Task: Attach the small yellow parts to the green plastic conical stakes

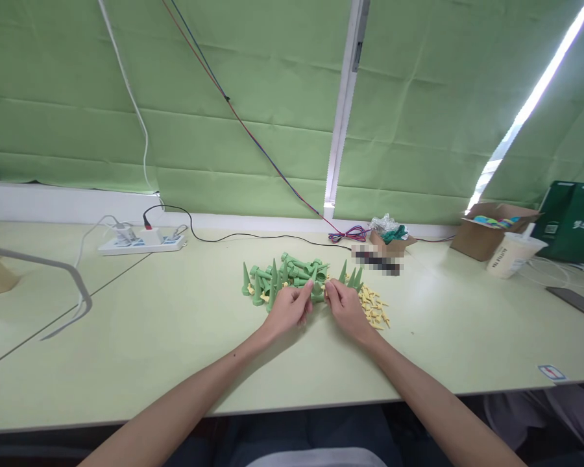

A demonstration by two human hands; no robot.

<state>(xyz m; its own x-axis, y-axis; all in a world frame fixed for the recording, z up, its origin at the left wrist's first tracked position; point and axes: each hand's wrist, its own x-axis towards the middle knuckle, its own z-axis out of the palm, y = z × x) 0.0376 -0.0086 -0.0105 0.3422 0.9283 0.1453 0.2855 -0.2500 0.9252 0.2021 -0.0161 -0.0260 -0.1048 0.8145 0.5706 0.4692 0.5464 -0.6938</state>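
The left hand [288, 307] pinches a green spike [316, 288], seemingly steadying it, beside the right hand [349, 311], whose fingers [335, 290] meet, their hold unclear.

Two hands [291, 306] [345, 310], one cup [512, 255], one power strip [139, 244]

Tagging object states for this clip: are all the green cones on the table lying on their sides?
No, several green cones stand point-up near the person's left hand, while others lie in a heap.
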